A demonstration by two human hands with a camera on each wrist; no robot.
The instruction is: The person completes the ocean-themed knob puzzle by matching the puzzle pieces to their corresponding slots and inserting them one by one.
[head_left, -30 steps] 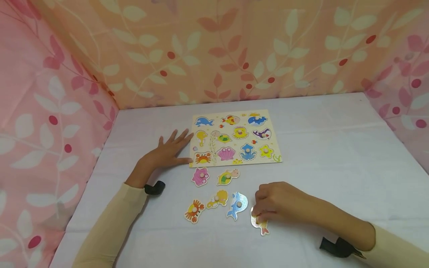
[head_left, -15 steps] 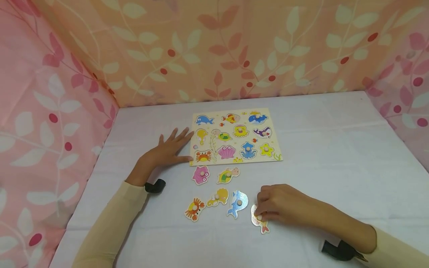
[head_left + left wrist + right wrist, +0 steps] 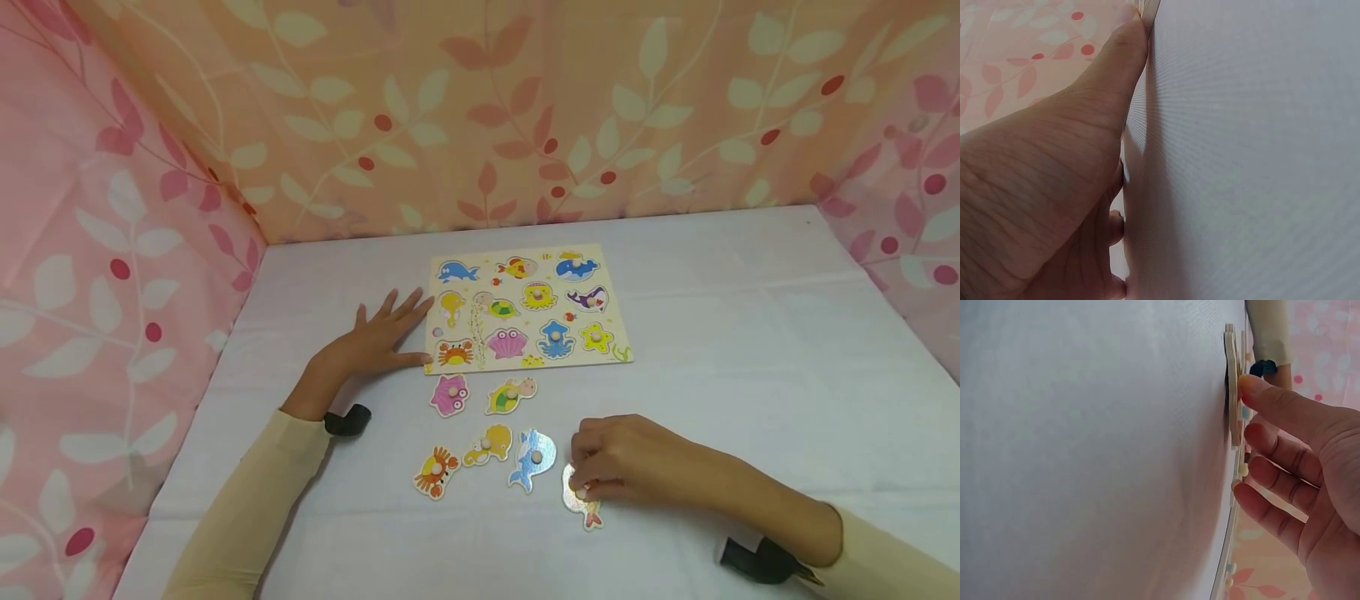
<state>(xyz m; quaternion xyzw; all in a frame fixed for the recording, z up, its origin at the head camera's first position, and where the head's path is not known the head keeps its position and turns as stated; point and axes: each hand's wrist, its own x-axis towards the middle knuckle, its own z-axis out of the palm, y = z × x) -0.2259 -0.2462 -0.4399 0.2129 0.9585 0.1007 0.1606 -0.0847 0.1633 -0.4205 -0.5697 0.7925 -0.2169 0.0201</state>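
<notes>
My left hand [image 3: 375,340] lies with spread fingers at the left edge of the wooden sea-animal puzzle board [image 3: 517,287]. In the left wrist view its thumb meets the board's edge. At the front right, my right hand [image 3: 626,458] pinches the knob of a fish puzzle piece [image 3: 591,518], whose upper part is partly hidden by the fingers. The right wrist view shows this piece [image 3: 1233,394] edge-on under the thumb. Left of it lie a blue whale piece [image 3: 527,473], a yellow seahorse piece [image 3: 497,440] and a crab piece [image 3: 444,464].
Just below the board lie a pink shell piece [image 3: 444,404] and a turtle piece [image 3: 501,403]. Several knobbed pieces, such as the blue squid [image 3: 555,348] and the yellow starfish [image 3: 604,337], sit in the board. Patterned cloth [image 3: 487,108] surrounds the white-covered table [image 3: 750,333].
My right hand stays at the fish piece, its fingers shifting slightly over the knob. The left hand and the board hold their places.
</notes>
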